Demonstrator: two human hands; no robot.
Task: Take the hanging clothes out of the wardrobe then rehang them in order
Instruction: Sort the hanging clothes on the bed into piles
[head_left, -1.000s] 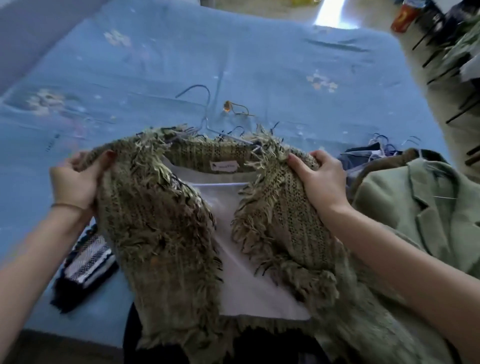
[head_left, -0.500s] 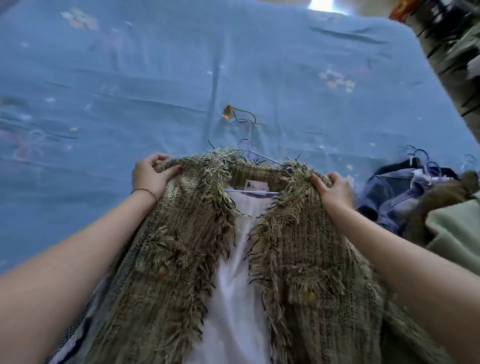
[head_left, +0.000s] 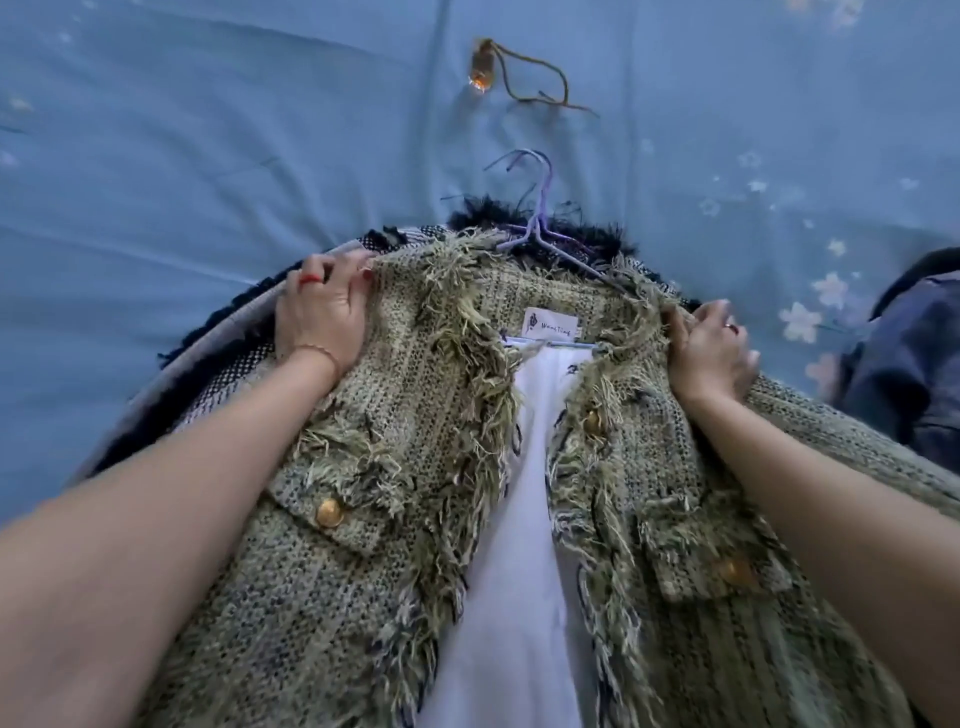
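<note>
- A fringed green tweed jacket (head_left: 395, 415) with gold buttons lies front-up and open, its white lining (head_left: 519, 519) showing down the middle.
- The left hand (head_left: 322, 312) grips the jacket's left shoulder; the right hand (head_left: 714, 353) grips the right shoulder.
- A thin lilac wire hanger (head_left: 540, 218) sticks out above the collar.
- Under the jacket lies a black-and-white woven garment with a dark fringe (head_left: 223, 358).
- All rest on a blue flower-print bedsheet (head_left: 208, 156).
- A small amber tag on a brown cord (head_left: 480, 78) lies farther up the sheet.
- Dark blue denim clothing (head_left: 904, 374) sits at the right edge.
</note>
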